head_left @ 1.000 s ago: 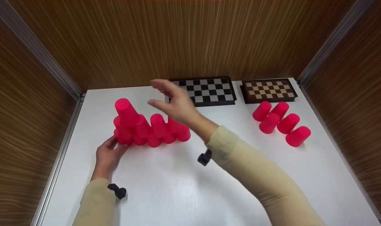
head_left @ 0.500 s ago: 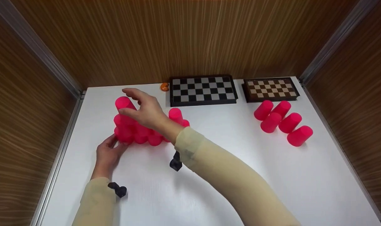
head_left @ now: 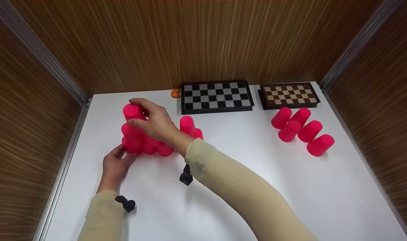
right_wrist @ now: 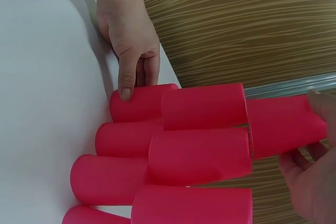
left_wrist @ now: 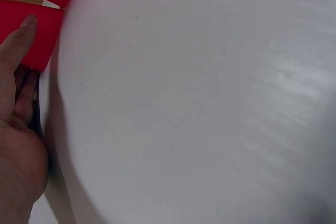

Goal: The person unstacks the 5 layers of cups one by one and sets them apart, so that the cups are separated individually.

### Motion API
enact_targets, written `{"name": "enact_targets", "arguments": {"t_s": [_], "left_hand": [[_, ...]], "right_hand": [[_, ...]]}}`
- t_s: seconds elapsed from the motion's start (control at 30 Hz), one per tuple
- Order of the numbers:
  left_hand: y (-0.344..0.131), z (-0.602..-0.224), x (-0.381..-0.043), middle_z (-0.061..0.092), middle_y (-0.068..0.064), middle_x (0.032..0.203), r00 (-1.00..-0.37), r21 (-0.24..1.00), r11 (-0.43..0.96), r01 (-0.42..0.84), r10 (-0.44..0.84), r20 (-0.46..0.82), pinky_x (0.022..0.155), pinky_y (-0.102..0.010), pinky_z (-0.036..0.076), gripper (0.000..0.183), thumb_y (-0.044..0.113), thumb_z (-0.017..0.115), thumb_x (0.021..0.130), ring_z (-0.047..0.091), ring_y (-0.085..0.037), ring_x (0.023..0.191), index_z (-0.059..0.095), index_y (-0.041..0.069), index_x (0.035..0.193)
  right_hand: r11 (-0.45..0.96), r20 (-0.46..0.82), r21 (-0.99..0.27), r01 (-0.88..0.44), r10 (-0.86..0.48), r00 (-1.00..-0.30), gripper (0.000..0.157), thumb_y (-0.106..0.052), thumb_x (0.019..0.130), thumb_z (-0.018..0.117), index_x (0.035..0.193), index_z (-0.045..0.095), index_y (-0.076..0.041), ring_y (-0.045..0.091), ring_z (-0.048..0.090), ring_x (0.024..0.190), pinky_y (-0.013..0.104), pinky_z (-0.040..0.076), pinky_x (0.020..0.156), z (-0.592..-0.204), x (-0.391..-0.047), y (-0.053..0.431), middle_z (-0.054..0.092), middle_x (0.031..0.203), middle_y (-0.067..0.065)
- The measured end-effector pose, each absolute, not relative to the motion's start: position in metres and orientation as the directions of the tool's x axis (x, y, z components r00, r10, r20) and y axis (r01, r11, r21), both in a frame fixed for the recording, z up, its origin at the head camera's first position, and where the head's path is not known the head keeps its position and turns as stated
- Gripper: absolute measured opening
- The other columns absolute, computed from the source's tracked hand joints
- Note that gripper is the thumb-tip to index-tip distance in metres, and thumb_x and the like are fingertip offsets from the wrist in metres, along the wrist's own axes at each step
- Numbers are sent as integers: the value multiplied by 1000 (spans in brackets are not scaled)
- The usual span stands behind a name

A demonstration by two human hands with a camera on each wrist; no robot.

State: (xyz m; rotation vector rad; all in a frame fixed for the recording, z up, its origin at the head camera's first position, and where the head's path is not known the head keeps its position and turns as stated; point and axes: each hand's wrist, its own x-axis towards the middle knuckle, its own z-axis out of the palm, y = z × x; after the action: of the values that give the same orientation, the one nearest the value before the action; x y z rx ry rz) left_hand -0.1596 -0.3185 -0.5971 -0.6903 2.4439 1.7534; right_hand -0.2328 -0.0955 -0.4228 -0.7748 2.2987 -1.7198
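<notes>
Upside-down pink plastic cups stand in a stepped stack at the left of the table. My left hand (head_left: pixel 115 165) grips the end bottom-row cup (right_wrist: pixel 137 106), thumb in front and fingers behind it. At the top, my right hand (head_left: pixel 156 122) holds the third-tier cup (head_left: pixel 132 112) between thumb and fingers. This cup bridges two second-tier cups (right_wrist: pixel 205 106) in the right wrist view. More bottom-row cups (right_wrist: pixel 107 179) stand side by side below. The right hand and forearm hide the stack's middle in the head view; a second-tier cup (head_left: pixel 187 124) shows past the wrist.
Several more pink cups (head_left: pixel 289 131) stand inverted at the right. Along the back wall lie a black-and-grey checkered board (head_left: pixel 217 96) and a smaller brown one (head_left: pixel 289 95). A small orange object (head_left: pixel 175 93) sits beside the larger board. Wood-patterned panels enclose the white table (head_left: pixel 257 201).
My right hand has swung left from above the stack's right part to the top cup, and its fingers have closed in on it. The left hand has stayed on its bottom cup.
</notes>
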Motion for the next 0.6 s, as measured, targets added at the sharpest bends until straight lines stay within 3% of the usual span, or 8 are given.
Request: {"name": "enact_targets", "arguments": {"t_s": [0.27, 0.6], "left_hand": [[-318, -598, -158, 45, -3, 166, -902, 877, 290, -382, -323, -286, 123, -46, 37, 86, 49, 82, 93, 31, -27, 158, 42, 23, 165], [-319, -598, -158, 46, -7, 165, -914, 885, 311, -347, -323, -245, 123, -44, 38, 89, 50, 83, 91, 35, -27, 157, 43, 18, 164]], "right_hand": [[124, 218, -940, -318, -500, -838, 64, -19, 95, 83, 153, 56, -22, 7, 61, 122, 20, 56, 97, -414, -235, -67, 63, 139, -5], [98, 312, -918, -384, -421, -852, 61, -19, 96, 82, 152, 56, -20, 14, 63, 122, 31, 59, 97, -409, -242, 9, 63, 136, -2]]}}
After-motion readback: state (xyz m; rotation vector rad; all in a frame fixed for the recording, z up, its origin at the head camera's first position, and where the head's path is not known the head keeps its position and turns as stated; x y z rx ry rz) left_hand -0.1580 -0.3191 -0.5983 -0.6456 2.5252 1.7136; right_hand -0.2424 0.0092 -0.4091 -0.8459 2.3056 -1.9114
